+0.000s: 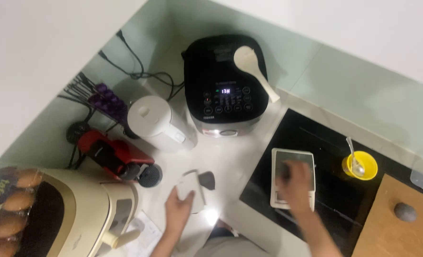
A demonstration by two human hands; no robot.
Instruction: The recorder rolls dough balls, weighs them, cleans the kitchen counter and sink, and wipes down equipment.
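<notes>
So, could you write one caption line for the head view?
Left hand holds a small white object; right hand rests on a kitchen scale near a black rice cooker.

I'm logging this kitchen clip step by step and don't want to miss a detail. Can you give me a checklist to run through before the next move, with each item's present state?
1. Left hand has hold of the white object on the counter: ok, fingers on its lower end.
2. Right hand rests on the flat scale: ok, though blurred.
3. Scale platform bare: cannot tell, the hand covers part of it.
4. Yellow cup upright with spoon inside: ok.
5. Rice cooker lid shut, white paddle lying on top: ok.
6. White kettle lid closed: ok.
</notes>
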